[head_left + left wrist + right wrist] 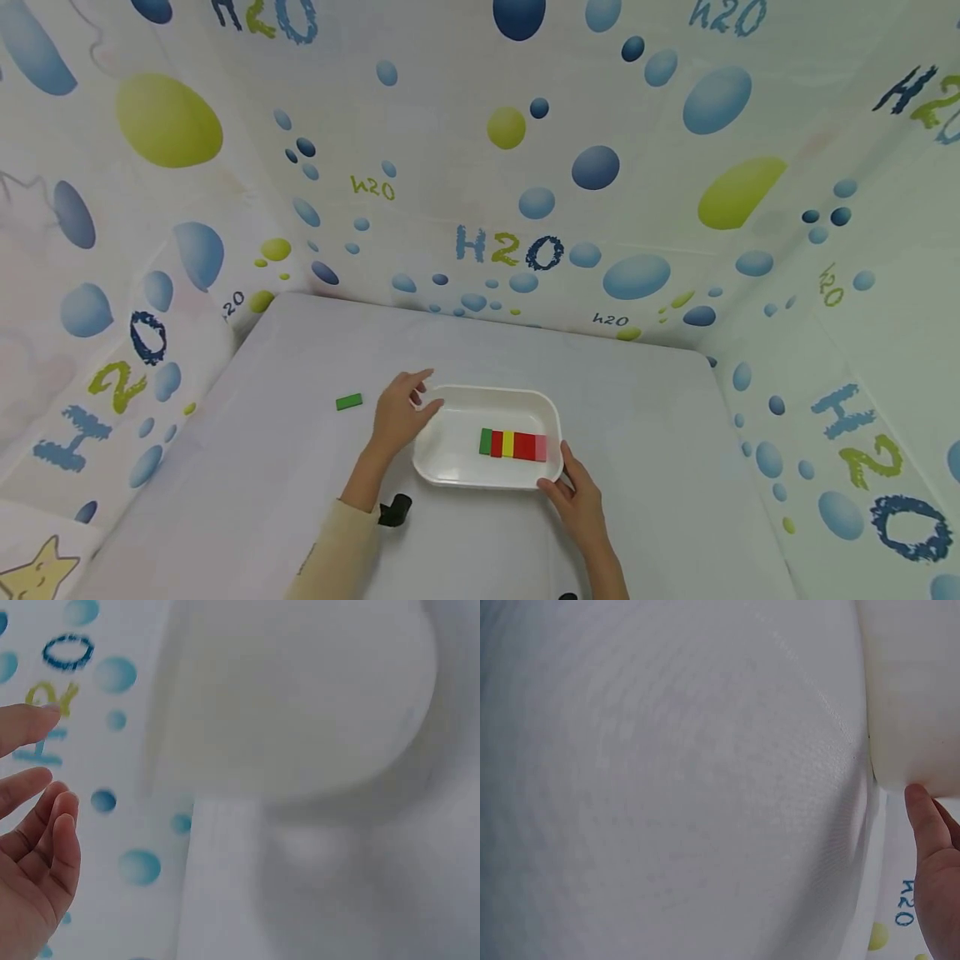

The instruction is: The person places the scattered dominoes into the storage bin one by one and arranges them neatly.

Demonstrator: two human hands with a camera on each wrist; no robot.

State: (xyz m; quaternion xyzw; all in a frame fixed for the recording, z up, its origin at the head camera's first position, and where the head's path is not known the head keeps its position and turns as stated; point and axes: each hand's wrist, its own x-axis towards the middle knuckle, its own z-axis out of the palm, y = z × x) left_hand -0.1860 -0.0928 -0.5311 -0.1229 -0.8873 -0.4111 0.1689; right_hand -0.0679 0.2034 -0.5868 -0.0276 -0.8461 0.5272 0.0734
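Observation:
A white tray (457, 472) with rounded corners carries a row of small flat blocks (520, 446) laid side by side: green, red, yellow, red and pink. My right hand (582, 505) grips its near right corner, thumb at the front rim and fingers along the right side. In the right wrist view a finger (928, 825) meets the tray's edge (911, 769). At the tray's left end is my left hand (399, 414), fingers loosely bent and apart from the thumb, with nothing between them. The left wrist view shows these fingers (64, 844) beside the blurred tray (300, 712).
One green block (348, 402) lies on the white tabletop (637, 400), left of the left hand. A black object (395, 510) sits by the left wrist. Printed sheets (480, 167) with blue and green dots stand around the back and sides.

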